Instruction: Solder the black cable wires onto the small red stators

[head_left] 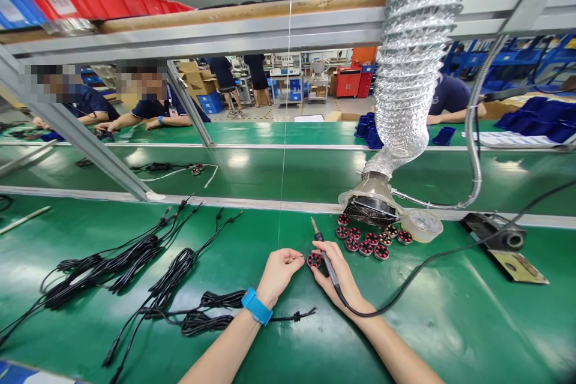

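Observation:
My right hand (342, 281) is wrapped around a soldering iron (330, 265), whose tip points up and away from me. Between my hands is a small round motor stator (314, 260) with red and black coils, and my right fingertips touch its side. My left hand (279, 275) is closed in a pinch at the stator's left edge; what it pinches is too small to make out. A blue band (256, 306) circles my left wrist. Several similar stators (366, 248) lie in a group beyond my right hand. Bundled black cables (173, 279) are spread to the left.
A fume extractor (372, 207) on a silver flexible duct (407, 66) hangs behind the stators. Beside it sits a clear round container (422, 226). A soldering iron stand (504, 243) stands at right, and the iron's cord crosses the green bench. A thin solder strand (282, 180) hangs down ahead. Co-workers sit opposite.

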A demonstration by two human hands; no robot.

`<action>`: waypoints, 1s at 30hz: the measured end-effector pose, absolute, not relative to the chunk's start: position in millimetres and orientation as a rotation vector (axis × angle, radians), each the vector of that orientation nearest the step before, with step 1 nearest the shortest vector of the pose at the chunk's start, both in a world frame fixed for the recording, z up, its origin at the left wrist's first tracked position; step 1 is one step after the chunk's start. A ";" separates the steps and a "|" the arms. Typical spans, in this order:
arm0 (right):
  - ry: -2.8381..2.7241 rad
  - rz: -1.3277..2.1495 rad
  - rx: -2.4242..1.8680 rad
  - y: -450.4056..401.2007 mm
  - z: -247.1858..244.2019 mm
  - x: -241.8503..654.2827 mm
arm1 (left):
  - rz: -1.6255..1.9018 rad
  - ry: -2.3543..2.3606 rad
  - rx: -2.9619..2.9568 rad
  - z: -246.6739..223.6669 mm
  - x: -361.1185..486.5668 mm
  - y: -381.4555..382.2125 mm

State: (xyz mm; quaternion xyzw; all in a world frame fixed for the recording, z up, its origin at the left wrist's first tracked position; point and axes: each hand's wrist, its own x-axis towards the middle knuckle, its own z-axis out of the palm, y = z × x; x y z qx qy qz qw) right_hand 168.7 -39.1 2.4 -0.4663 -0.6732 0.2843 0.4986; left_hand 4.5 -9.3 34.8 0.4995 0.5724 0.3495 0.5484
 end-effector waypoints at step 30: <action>-1.609 0.721 -1.109 -41.6 1.0 167.6 | 0.781 1.347 1.280 41.2 2.5 -11.5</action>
